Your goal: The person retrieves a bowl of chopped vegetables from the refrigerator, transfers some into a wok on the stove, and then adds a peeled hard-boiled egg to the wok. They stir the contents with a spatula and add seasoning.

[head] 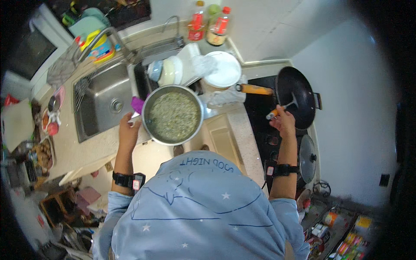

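Note:
My right hand (283, 122) grips the orange handle of a wok spatula (275, 113), and its metal end reaches into a black wok (294, 87). The wok has its own wooden-coloured handle (256, 89) pointing left, and it sits on a black cooktop (255, 110). Beside a round steel pot (173, 142) is my left hand (129, 125), its fingertips close to a small pale piece and a purple cloth (137, 104). Whether those fingers hold anything is unclear. Pale green, grainy liquid (174, 113) fills much of the pot, which stands at the counter's inner corner.
Left of the pot lies a steel sink (104, 100) with a faucet (100, 37). Stacked bowls (167, 70), a white round lid (224, 70) and sauce bottles (219, 27) stand behind. A glass lid (307, 159) rests right of my forearm. An open drawer (226, 138) juts below the counter.

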Demonstrator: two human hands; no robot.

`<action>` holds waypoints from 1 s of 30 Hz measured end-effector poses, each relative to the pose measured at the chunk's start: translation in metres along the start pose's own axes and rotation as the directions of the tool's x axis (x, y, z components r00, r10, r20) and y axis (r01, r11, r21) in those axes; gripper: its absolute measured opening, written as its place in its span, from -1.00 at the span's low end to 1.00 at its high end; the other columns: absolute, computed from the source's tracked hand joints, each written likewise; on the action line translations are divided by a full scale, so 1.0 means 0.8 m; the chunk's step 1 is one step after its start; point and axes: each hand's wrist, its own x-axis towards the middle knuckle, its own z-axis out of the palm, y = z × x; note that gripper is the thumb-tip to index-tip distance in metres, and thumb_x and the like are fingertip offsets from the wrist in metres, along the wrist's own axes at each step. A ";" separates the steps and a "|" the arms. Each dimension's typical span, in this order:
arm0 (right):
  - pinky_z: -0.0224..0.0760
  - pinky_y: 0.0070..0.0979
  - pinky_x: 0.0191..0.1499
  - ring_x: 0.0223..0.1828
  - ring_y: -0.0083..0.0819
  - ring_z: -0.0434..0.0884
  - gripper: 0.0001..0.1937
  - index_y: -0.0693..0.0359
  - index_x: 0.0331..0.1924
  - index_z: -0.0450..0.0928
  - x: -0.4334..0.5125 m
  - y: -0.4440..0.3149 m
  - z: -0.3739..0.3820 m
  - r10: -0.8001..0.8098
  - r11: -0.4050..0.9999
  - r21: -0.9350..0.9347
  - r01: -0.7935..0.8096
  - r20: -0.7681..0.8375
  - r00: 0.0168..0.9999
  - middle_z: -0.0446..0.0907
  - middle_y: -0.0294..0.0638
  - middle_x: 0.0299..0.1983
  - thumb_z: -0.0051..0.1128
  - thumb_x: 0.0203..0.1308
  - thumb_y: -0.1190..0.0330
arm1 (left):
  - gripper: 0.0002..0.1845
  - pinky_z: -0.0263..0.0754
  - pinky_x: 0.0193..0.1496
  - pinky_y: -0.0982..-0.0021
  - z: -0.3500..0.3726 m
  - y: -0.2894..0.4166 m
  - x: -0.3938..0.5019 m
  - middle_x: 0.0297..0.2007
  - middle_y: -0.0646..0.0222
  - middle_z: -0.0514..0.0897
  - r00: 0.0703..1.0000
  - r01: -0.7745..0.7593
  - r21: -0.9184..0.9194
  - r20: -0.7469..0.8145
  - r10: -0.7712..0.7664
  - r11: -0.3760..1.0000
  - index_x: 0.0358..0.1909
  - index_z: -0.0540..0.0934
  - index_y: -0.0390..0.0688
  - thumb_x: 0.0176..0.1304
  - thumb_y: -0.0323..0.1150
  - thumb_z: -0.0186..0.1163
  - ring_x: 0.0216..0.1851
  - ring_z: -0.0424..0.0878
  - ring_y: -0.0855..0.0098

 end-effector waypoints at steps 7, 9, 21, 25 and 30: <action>0.29 -0.59 -0.66 -0.65 -0.48 0.43 -0.84 0.42 -0.25 0.41 0.016 -0.013 -0.015 0.102 0.981 0.190 -0.049 -0.283 0.954 0.46 -0.17 -0.52 0.13 0.15 0.52 | -0.14 0.65 -0.18 -0.04 0.020 -0.016 -0.020 0.05 -0.01 0.47 0.652 0.700 -0.368 0.679 -0.338 0.612 0.39 -0.06 -0.17 0.17 -0.28 0.25 -0.10 0.61 0.05; 0.28 -0.61 -0.65 -0.64 -0.52 0.41 -0.76 0.41 -0.16 0.38 -0.014 -0.007 -0.022 -0.090 0.967 0.213 0.139 -0.224 0.970 0.44 -0.21 -0.53 0.18 0.14 0.51 | -0.33 0.62 -0.09 -0.08 0.030 -0.019 -0.015 0.02 -0.06 0.51 0.545 0.811 -0.423 0.798 -0.257 0.405 0.28 0.13 -0.31 0.15 -0.42 0.16 -0.06 0.61 -0.02; 0.29 -0.75 -0.62 -0.58 -0.71 0.40 -0.53 0.16 0.25 0.34 -0.245 -0.006 -0.001 -0.256 0.931 -0.087 0.354 0.539 0.803 0.46 -0.38 -0.49 0.13 0.25 0.42 | -0.33 0.68 -0.15 -0.01 0.054 -0.020 -0.009 0.03 -0.10 0.49 0.609 0.755 -0.467 0.760 -0.228 0.460 0.22 0.21 -0.41 -0.07 -0.68 -0.02 -0.11 0.63 -0.07; 0.40 -0.58 -0.48 -0.54 -0.61 0.48 -0.59 0.17 0.20 0.39 -0.257 0.010 0.030 -0.133 0.800 -0.357 0.482 0.678 0.723 0.50 -0.25 -0.49 0.12 0.28 0.34 | -0.31 0.70 -0.17 0.04 0.041 0.003 -0.016 0.03 -0.10 0.49 0.651 0.709 -0.478 0.727 -0.219 0.519 0.23 0.18 -0.44 -0.07 -0.67 0.01 -0.11 0.63 -0.06; 0.38 -0.58 -0.53 -0.57 -0.59 0.49 -0.57 0.28 0.22 0.35 -0.266 0.029 0.042 -0.067 0.755 -0.488 0.438 0.607 0.792 0.51 -0.25 -0.49 0.07 0.32 0.33 | -0.26 0.72 -0.26 0.09 0.035 0.020 -0.022 0.02 -0.06 0.50 0.645 0.702 -0.479 0.741 -0.185 0.527 0.27 0.15 -0.36 -0.11 -0.66 -0.01 -0.17 0.65 -0.03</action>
